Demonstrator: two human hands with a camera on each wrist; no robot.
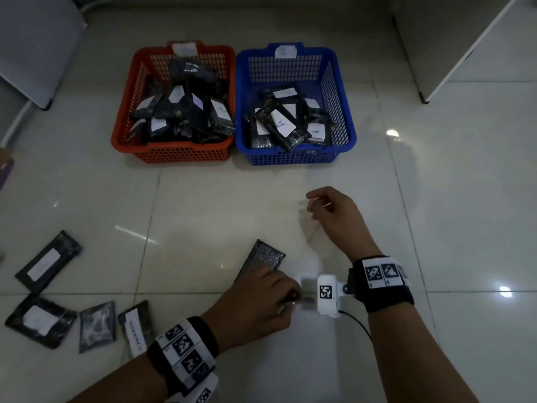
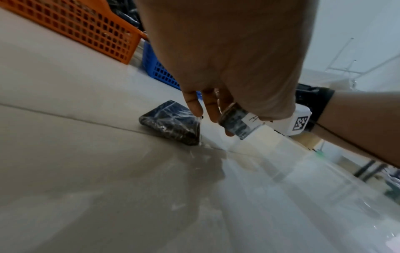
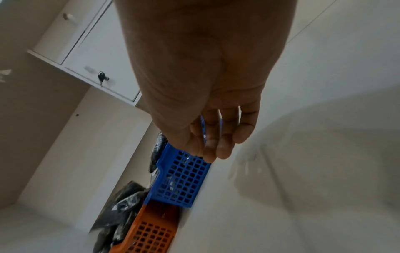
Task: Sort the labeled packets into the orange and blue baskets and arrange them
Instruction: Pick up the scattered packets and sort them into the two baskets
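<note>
The orange basket and the blue basket stand side by side on the floor, both holding several dark packets with white labels. My left hand is low near the floor and pinches a small dark packet with a white label between fingers and thumb. Another dark packet lies on the tiles just beyond that hand, also seen in the left wrist view. My right hand hovers above the floor in front of the blue basket, fingers loosely curled and holding nothing.
Several more packets lie on the floor at the lower left, among them one labeled, one and one label-less. White cabinets stand at the far left and far right. Glossy floor tiles stretch between hands and baskets.
</note>
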